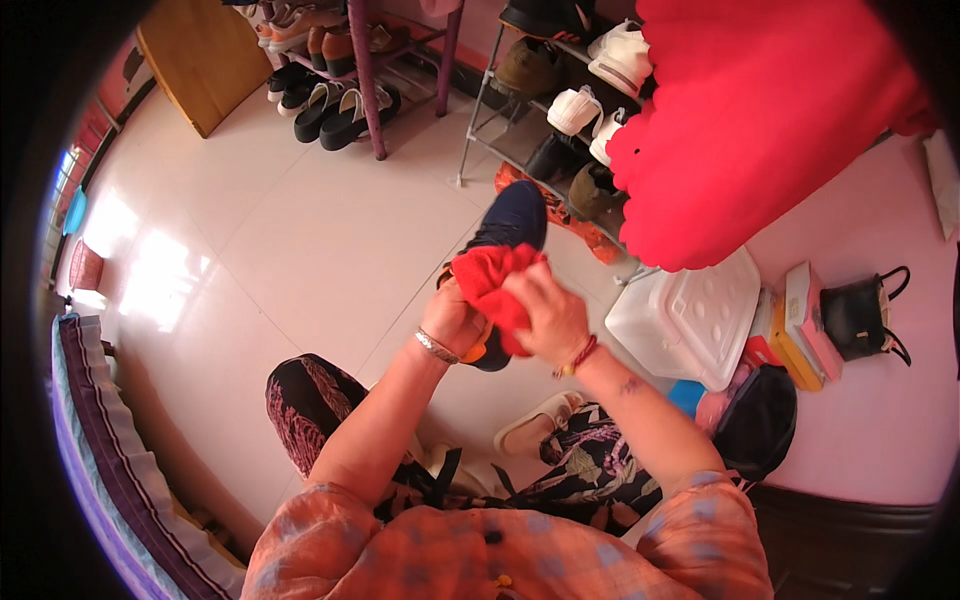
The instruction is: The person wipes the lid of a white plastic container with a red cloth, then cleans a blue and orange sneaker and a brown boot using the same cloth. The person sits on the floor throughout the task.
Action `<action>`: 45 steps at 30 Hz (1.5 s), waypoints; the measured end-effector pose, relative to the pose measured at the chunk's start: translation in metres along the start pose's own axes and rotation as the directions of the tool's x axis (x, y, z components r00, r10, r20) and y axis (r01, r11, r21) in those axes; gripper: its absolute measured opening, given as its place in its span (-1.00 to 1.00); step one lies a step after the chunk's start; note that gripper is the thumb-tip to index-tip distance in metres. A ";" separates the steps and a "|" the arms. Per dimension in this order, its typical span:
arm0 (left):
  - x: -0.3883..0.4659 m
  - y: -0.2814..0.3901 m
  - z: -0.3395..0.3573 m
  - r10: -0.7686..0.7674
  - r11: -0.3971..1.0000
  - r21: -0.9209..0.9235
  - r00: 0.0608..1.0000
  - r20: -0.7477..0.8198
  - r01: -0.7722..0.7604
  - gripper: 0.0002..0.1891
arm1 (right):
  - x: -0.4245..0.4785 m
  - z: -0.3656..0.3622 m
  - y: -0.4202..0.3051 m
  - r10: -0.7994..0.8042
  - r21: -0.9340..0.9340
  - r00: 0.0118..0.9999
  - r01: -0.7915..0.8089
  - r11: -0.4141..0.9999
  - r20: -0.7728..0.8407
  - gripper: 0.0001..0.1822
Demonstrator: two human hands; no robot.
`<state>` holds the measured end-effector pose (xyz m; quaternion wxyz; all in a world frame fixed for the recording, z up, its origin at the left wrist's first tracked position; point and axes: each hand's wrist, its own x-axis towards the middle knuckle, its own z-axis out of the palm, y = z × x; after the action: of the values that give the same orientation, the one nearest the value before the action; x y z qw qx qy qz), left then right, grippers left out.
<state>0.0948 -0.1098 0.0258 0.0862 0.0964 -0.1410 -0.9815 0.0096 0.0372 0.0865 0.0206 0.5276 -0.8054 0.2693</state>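
Observation:
A dark navy lace-up shoe (511,214) with orange inside is held up in front of me, its toe pointing away. Around its side near the opening, my left hand (454,319) grips it. A red cloth (491,281) covers the middle of the shoe. My right hand (551,307), slightly blurred, presses on this cloth with fingers bent over it. Part of the shoe's opening and its laces are hidden by the cloth and hands.
Ahead stand a grey metal shoe rack (480,112) and a purple rack (364,82) with several shoes. A red scalloped cloth (750,135) hangs at right, above a white lidded plastic box (675,322). Books (806,322), a black handbag (855,319) and a dark bag (757,420) stand nearby.

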 end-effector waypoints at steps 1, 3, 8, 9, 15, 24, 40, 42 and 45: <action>-0.002 -0.002 0.001 0.007 0.993 0.114 0.999 0.036 -0.011 -0.74 | 0.009 -0.006 0.012 0.026 -0.031 0.999 -0.027 0.999 -0.022 -0.51; -0.008 -0.006 0.003 -0.187 0.952 0.213 0.969 -0.162 0.220 -0.71 | 0.030 -0.017 0.034 0.123 -0.021 0.970 -0.130 0.991 -0.207 -0.54; -0.009 0.002 0.008 -0.146 0.973 0.152 0.973 -0.180 0.175 -0.65 | 0.042 -0.016 0.023 0.220 0.083 0.952 -0.207 0.975 -0.212 -0.64; -0.007 0.005 0.008 -0.082 0.994 0.065 0.989 -0.123 0.090 -0.61 | 0.033 -0.009 0.007 0.128 0.090 0.970 -0.111 0.990 -0.208 -0.65; 0.011 0.038 -0.011 0.091 0.964 -0.265 0.971 0.221 -0.030 -0.49 | -0.027 0.009 -0.023 -0.074 0.165 0.939 0.019 0.986 0.335 -0.53; 0.012 0.051 0.010 0.244 0.936 -0.307 0.948 0.205 -0.174 -0.54 | -0.023 -0.009 0.022 0.255 0.812 0.782 -0.582 -0.028 0.569 -0.33; -0.001 -0.001 0.005 0.058 0.991 0.134 0.933 -0.356 -0.010 -0.82 | 0.023 -0.010 -0.039 -0.013 0.175 0.994 0.031 0.984 -0.106 -0.45; -0.003 -0.002 0.008 0.109 0.987 0.148 0.942 -0.319 -0.064 -0.86 | 0.026 -0.009 -0.043 -0.121 0.058 0.987 0.127 0.990 -0.103 -0.51; -0.004 0.011 0.011 0.111 0.993 0.067 0.965 -0.237 -0.098 -0.89 | 0.027 -0.002 -0.020 -0.039 0.062 0.978 0.053 0.997 -0.206 -0.57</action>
<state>0.0982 -0.1165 0.0405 0.1514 0.2091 -0.1612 -0.9526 0.0145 0.0096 0.1055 0.0916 0.5162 -0.7770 0.3484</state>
